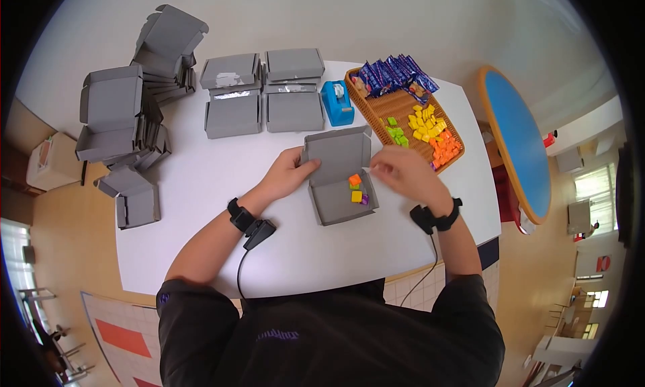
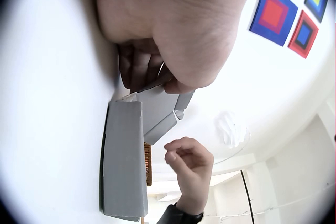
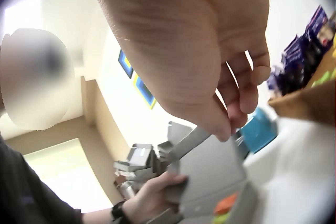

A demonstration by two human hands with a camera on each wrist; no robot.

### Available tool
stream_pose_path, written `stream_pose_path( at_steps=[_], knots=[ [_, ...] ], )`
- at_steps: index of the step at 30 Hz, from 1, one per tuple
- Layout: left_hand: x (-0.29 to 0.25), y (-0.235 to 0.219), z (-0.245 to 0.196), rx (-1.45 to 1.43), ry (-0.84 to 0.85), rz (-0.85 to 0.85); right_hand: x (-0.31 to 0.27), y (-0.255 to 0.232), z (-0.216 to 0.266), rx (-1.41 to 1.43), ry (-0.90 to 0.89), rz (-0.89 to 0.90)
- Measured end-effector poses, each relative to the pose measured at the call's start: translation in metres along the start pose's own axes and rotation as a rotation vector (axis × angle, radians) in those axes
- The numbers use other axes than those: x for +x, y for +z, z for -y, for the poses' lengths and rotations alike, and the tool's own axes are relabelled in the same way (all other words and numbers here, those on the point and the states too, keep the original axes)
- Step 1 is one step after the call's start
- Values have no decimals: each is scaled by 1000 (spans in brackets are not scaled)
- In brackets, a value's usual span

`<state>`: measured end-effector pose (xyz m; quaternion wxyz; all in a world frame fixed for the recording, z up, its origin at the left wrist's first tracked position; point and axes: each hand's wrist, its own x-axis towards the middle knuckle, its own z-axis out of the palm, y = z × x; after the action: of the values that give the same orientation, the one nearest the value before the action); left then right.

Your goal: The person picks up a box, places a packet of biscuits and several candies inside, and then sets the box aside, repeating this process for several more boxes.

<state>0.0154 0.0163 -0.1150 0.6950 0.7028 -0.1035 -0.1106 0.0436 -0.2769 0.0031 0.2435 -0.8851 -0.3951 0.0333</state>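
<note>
A grey cardboard box [image 1: 329, 202] lies with its lid raised in front of the person. Inside sit a few small square pieces: orange [image 1: 355, 181], yellow [image 1: 356, 196], purple [image 1: 365, 199] and a partly covered green one. The left hand [image 1: 285, 173] grips the lid's left edge, thumb on the inner face and fingers behind. At the lid's right side hovers the right hand [image 1: 406, 175], its fingers loosely bent and the thumb close to the index finger. In the left wrist view the right hand [image 2: 193, 163] appears apart from the lid flap, with nothing visible between its fingers.
Right of the box, a wicker basket [image 1: 376, 118] holds navy packets [image 1: 396, 74] and green, yellow and orange pieces. A blue tape dispenser [image 1: 338, 105] stands behind the box. Closed grey boxes [image 1: 232, 115] are stacked at the back; open ones [image 1: 111, 105] pile up left.
</note>
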Motion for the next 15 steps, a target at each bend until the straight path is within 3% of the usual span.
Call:
stream_pose_path(
  at_steps=[1, 7, 13, 15],
  knots=[
    [0, 0, -1, -5, -4, -1, -3, 4, 16, 38, 55, 115],
    [0, 1, -3, -8, -17, -7, -17, 48, 17, -130, -51, 81],
    [2, -1, 8, -29, 6, -6, -19, 38, 5, 144, -111, 106],
    [2, 0, 8, -24, 11, -13, -19, 15, 8, 230, 41, 130]
  ],
)
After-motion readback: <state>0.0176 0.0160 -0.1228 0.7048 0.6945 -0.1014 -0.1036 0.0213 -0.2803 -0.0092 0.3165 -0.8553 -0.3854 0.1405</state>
